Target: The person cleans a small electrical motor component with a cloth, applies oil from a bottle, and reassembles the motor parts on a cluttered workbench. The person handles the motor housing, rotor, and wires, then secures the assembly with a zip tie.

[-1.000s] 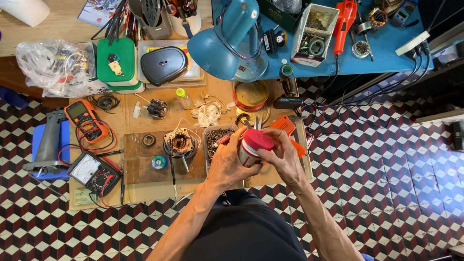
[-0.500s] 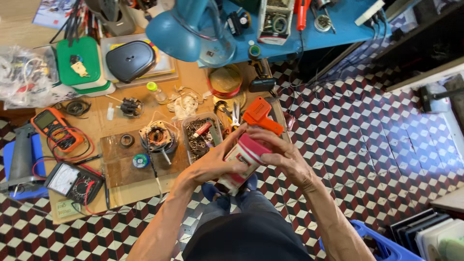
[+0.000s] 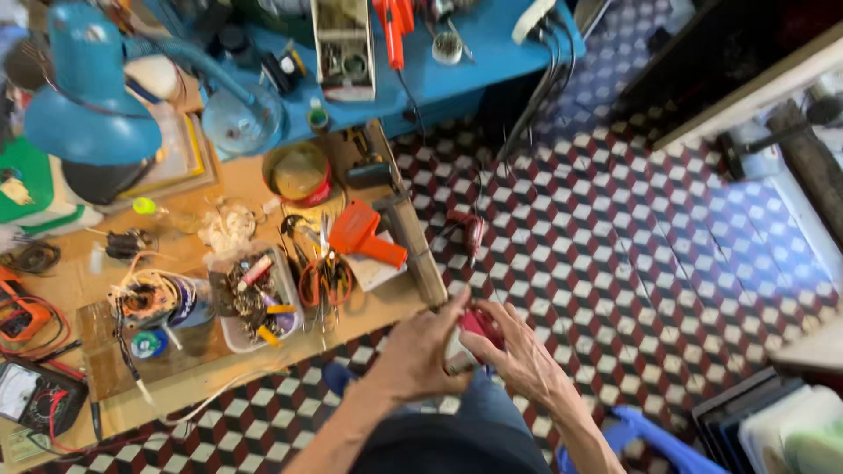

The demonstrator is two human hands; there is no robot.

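Note:
Both my hands hold one small object with a red top and white body (image 3: 475,326) just off the near edge of the wooden workbench (image 3: 369,303), above my lap. My left hand (image 3: 420,355) wraps its left side, fingers curled. My right hand (image 3: 520,353) covers the right side, so most of the object is hidden. An orange handled tool (image 3: 364,235) lies on the bench nearest my hands. A clear tray of small tools (image 3: 255,298) and a copper-wound motor coil (image 3: 149,298) lie further left.
A blue desk lamp (image 3: 88,92) hangs over the bench's left. A blue table (image 3: 457,75) with an open parts box stands behind. Meters with red leads (image 3: 26,351) lie far left. Checkered floor tiles (image 3: 615,263) spread right; a blue stool (image 3: 632,434) sits near right.
The view has swung to the right and downward, so the bench slid left. My hands with the red-topped object came off the bench toward my lap.

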